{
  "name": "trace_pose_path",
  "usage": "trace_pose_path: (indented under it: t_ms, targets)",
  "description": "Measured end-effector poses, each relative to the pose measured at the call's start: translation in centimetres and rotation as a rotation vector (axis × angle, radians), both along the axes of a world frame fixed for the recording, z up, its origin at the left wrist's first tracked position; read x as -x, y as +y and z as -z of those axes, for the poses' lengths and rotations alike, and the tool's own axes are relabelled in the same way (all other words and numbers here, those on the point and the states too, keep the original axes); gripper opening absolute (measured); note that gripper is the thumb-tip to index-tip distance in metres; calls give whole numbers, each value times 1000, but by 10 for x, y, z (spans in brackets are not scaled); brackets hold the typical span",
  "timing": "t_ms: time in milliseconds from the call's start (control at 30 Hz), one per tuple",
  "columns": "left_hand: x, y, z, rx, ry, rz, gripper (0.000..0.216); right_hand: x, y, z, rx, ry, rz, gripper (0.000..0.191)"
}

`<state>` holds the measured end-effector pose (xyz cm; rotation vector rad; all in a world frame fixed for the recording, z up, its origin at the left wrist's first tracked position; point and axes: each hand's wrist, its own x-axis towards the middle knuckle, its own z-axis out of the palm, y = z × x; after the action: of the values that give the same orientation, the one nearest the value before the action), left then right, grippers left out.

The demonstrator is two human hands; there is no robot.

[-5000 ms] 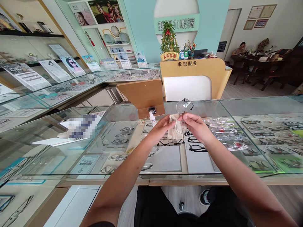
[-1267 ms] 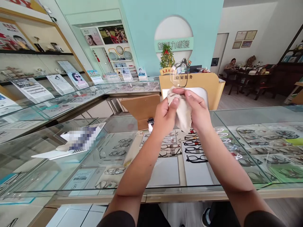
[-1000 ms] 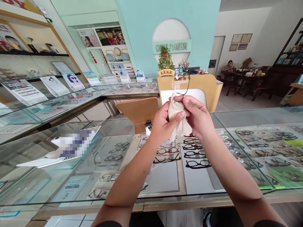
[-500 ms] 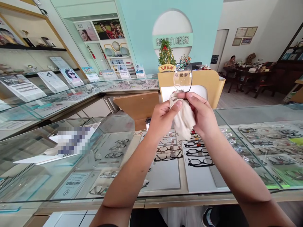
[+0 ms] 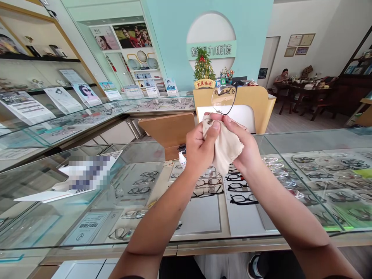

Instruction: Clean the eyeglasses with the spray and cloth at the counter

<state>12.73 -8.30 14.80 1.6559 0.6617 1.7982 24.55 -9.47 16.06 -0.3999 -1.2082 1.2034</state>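
Note:
I hold a pair of thin black-rimmed glasses [image 5: 223,100] up in front of me, above a glass display counter [image 5: 314,139]. One lens sticks up above my fingers; the rest is hidden in a beige cleaning cloth [image 5: 226,149]. My left hand [image 5: 200,149] pinches the cloth's top edge between thumb and fingers. My right hand [image 5: 242,149] is closed round the cloth and the frame from the other side. Both hands touch each other at the fingertips.
Under the glass lie several rows of spectacle frames [image 5: 242,188]. A small white bottle [image 5: 182,160] and a wooden stand [image 5: 168,130] sit on the counter behind my hands, papers [image 5: 87,174] to the left. A cashier desk [image 5: 261,102] stands beyond; a person [image 5: 283,75] sits far right.
Over five seconds I raised the glasses and cloth from counter height to eye level. In the last half second the cloth spread out lower over my right palm.

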Motion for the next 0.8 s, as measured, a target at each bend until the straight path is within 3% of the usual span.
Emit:
trace_pose_path:
  t_ms: [67, 267, 500, 600, 800]
  targets:
    - [5, 1, -4, 23, 45, 25, 53, -4, 2, -1, -4, 9, 1, 31]
    - [21, 7, -12, 153, 215, 328, 47, -18, 12, -4, 11, 7, 88, 26]
    - [15, 8, -7, 224, 84, 393, 39, -11, 13, -1, -6, 79, 114, 24]
    - [8, 5, -3, 203, 108, 345, 41, -7, 12, 1, -13, 96, 91, 25]
    - [-5, -3, 4, 47, 63, 68, 45, 3, 3, 3, 25, 93, 55, 31]
